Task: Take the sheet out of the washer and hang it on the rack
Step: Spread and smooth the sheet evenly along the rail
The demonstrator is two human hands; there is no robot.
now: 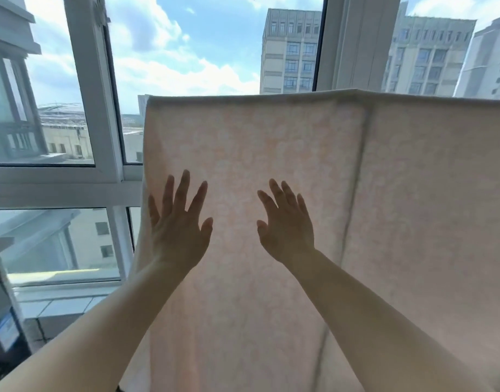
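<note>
I observe the sheet (299,165), pale pink with a faint pattern and lit through from behind, hanging draped over a horizontal line across the middle of the frame; the bar under its top fold is covered and I cannot make it out. The cloth fills the centre and right of the frame down to the bottom edge, with a vertical crease right of centre. My left hand (181,222) is raised at centre left with fingers spread and straight, near the sheet's left edge; my right hand (285,222) is raised beside it at centre, fingers likewise spread, holding nothing. I cannot tell whether either palm touches the cloth. Behind, a white-framed window (101,108) takes up the upper and left frame, showing blue sky with cloud and tall buildings (288,52). A dark appliance (2,321) sits at lower left, partly cut off.
</note>
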